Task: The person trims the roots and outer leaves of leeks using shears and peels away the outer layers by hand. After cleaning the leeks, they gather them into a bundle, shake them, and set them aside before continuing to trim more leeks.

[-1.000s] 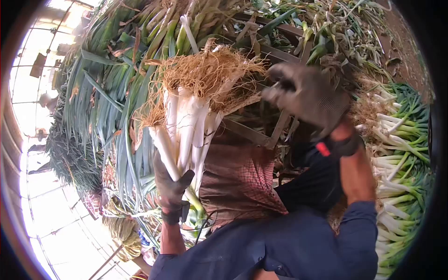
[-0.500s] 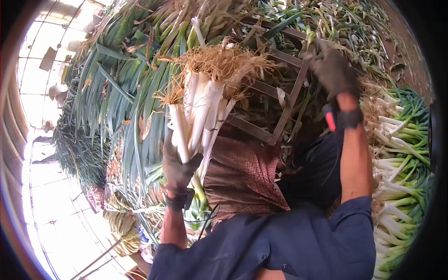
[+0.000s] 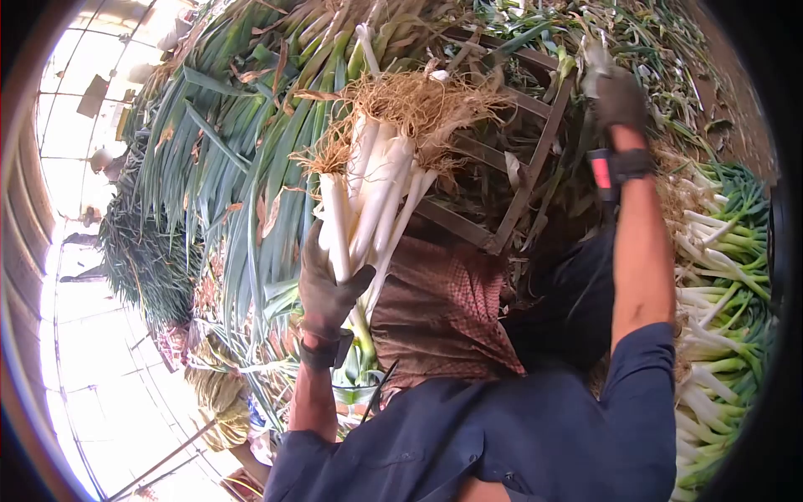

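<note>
My left hand (image 3: 333,289), in a dark work glove, is closed round a bunch of leeks (image 3: 378,188). Their white shanks point up and away from me, topped by a tangle of brown roots (image 3: 418,100). The green ends hang down below the glove. My right hand (image 3: 617,94), gloved too, is stretched out at the upper right over a heap of loose leek leaves (image 3: 544,21). Its fingertips are smeared by motion, with something pale at them, so I cannot make out whether it holds anything.
A metal frame (image 3: 529,171) stands in front of my knees. To the left rises a big pile of untrimmed leeks (image 3: 238,159). Along the right lie rows of cleaned leeks (image 3: 711,293), white shanks inward. A checked cloth (image 3: 452,309) covers my lap.
My right hand has swung farther up and outward, away from the metal frame. My left hand keeps its grip on the leeks; the view has shifted slightly.
</note>
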The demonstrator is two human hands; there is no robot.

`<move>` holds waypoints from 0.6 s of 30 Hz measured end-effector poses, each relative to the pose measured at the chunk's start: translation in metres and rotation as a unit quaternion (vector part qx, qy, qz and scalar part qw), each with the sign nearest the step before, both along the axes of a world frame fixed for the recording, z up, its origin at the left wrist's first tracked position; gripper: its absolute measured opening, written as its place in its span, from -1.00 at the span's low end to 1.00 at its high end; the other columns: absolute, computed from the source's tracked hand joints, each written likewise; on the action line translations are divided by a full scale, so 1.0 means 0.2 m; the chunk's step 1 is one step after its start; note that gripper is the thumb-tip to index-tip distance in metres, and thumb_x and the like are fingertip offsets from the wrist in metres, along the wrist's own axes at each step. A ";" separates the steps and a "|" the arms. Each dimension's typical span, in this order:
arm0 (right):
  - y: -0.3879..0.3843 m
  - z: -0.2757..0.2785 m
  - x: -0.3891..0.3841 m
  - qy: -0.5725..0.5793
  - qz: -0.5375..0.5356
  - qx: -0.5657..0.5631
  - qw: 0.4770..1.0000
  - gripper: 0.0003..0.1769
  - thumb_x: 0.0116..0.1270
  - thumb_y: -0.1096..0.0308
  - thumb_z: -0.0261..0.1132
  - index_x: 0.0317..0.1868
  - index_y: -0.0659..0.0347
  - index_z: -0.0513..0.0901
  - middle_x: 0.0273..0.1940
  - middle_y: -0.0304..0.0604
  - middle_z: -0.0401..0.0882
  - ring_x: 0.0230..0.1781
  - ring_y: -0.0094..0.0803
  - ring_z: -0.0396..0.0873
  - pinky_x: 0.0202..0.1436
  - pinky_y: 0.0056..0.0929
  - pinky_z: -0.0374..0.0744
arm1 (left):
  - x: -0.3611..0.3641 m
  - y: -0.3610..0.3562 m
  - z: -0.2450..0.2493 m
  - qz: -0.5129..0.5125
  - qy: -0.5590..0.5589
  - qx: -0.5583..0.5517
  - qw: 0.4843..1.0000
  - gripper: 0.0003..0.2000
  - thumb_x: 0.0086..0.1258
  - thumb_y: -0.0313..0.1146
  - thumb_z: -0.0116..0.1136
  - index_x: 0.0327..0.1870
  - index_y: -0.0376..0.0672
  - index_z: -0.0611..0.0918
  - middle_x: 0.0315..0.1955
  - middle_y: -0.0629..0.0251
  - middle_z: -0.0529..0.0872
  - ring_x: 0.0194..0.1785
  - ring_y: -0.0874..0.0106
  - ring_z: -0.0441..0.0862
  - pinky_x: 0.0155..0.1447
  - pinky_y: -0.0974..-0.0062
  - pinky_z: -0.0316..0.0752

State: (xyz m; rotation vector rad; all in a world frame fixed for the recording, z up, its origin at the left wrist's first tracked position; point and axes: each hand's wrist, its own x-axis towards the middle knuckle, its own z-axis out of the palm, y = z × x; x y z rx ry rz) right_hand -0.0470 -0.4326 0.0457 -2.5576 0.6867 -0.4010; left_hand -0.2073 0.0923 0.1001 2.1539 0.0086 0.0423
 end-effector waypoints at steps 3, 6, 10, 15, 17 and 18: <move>0.05 0.25 -0.24 -0.046 -0.014 0.030 0.998 -0.54 0.41 0.02 0.31 0.02 0.26 0.75 -0.12 0.08 0.80 -0.11 0.00 0.76 -0.02 -0.06 0.67 | 0.02 0.00 0.02 0.009 0.029 0.076 0.997 0.02 -0.06 -0.28 0.65 0.53 -0.24 0.32 0.18 0.00 0.68 0.16 0.27 0.72 0.23 0.34 0.60; 0.56 0.57 -0.43 -0.066 0.161 0.127 0.977 -0.58 0.48 0.02 0.36 0.07 0.22 0.76 -0.09 -0.09 0.83 -0.08 -0.30 0.77 0.03 -0.26 0.69 | 0.05 -0.01 -0.01 -0.008 0.016 0.037 0.999 0.02 -0.06 -0.27 0.64 0.53 -0.22 0.32 0.21 -0.01 0.67 0.16 0.22 0.72 0.25 0.31 0.59; 1.08 0.57 -0.43 -0.176 0.379 -0.014 0.908 -0.60 0.40 0.04 0.41 0.02 0.19 0.75 -0.26 0.02 0.78 -0.22 -0.16 0.79 -0.15 -0.17 0.71 | 0.05 -0.04 -0.02 -0.014 0.013 0.043 0.999 0.04 -0.07 -0.24 0.64 0.54 -0.18 0.32 0.18 0.03 0.66 0.17 0.15 0.69 0.26 0.25 0.58; 1.32 0.42 -0.29 -0.071 0.340 -0.087 0.934 -0.75 0.36 0.18 0.30 -0.14 0.17 0.70 -0.43 0.02 0.72 -0.39 -0.02 0.76 -0.30 -0.04 0.69 | 0.02 -0.06 0.00 -0.002 0.023 0.092 0.996 0.04 -0.10 -0.20 0.65 0.53 -0.13 0.35 0.12 0.07 0.64 0.18 0.08 0.65 0.25 0.17 0.55; 1.14 0.32 -0.11 -0.117 0.319 -0.079 0.937 -0.82 0.35 0.26 0.24 -0.19 0.16 0.69 -0.40 0.05 0.73 -0.38 0.05 0.74 -0.27 -0.01 0.70 | 0.01 -0.06 0.00 0.003 0.027 0.102 0.994 0.03 -0.10 -0.20 0.65 0.52 -0.14 0.36 0.14 0.05 0.64 0.18 0.08 0.65 0.26 0.17 0.55; 0.96 0.22 0.02 -0.123 0.229 -0.098 0.961 -0.81 0.34 0.24 0.25 -0.18 0.13 0.71 -0.32 0.07 0.75 -0.29 0.05 0.76 -0.18 -0.02 0.71 | 0.00 -0.06 0.00 0.010 0.029 0.110 0.993 0.02 -0.10 -0.20 0.65 0.51 -0.14 0.37 0.17 0.03 0.64 0.19 0.08 0.65 0.27 0.17 0.55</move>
